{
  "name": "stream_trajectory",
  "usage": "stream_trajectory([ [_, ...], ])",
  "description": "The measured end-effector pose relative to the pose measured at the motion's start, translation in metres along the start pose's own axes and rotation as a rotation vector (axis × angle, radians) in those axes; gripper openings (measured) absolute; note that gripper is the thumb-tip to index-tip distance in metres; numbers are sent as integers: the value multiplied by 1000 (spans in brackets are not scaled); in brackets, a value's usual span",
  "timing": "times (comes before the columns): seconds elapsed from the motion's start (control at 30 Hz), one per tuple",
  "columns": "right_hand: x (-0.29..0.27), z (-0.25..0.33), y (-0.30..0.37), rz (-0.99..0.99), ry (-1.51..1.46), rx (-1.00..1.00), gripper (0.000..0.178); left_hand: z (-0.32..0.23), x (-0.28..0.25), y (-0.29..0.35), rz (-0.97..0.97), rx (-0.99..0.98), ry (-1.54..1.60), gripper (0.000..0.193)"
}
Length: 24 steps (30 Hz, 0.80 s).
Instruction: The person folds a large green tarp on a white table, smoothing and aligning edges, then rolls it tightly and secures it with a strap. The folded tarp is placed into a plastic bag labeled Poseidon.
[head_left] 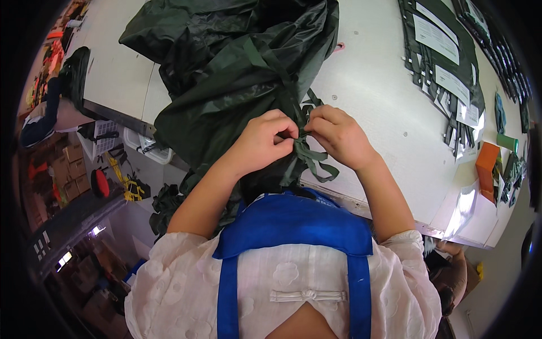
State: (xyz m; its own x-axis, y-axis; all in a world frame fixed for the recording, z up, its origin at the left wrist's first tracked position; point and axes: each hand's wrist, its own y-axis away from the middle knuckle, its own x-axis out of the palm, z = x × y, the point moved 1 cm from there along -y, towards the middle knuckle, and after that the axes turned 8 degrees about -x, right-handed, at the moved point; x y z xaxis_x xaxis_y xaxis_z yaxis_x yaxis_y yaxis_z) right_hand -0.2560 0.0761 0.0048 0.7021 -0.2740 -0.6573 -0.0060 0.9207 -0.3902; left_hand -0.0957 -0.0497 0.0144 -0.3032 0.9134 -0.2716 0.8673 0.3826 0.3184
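Observation:
A large dark green sheet of coated fabric [220,107] lies bunched on the table and hangs over its near edge. Narrow green straps [316,161] trail from it in loops between my hands. My left hand [265,138] pinches the straps with thumb and forefinger. Close beside it, my right hand [337,134] has its fingertips closed on the same strap bundle. The exact spot gripped is partly hidden by my fingers.
Packed dark green bags with white labels [446,68] lie in a stack on the right of the white table [378,96]. An orange box [486,164] stands near the right edge. A white plastic bin [148,148] sits below the table at left. Another person's arm [70,116] shows at far left.

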Motion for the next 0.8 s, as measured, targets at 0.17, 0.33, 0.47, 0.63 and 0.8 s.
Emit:
stream_trajectory([
  [0.17,4,3,2,-50,142,-22,18,-8,17,-4,-101,-25,-135,27],
  [0.33,0,-20,11,-130,388,18,18,-6,16,-1,-53,-44,-83,20],
  [0.47,-1,-29,11,-167,428,85,14,-9,16,-3,-42,-46,5,15],
  [0.63,-6,-24,4,-277,330,254,16,-6,19,-3,-84,-139,140,5],
  [0.8,-5,-14,-10,-454,-425,477,18,28,35,5,-229,-98,107,26],
])
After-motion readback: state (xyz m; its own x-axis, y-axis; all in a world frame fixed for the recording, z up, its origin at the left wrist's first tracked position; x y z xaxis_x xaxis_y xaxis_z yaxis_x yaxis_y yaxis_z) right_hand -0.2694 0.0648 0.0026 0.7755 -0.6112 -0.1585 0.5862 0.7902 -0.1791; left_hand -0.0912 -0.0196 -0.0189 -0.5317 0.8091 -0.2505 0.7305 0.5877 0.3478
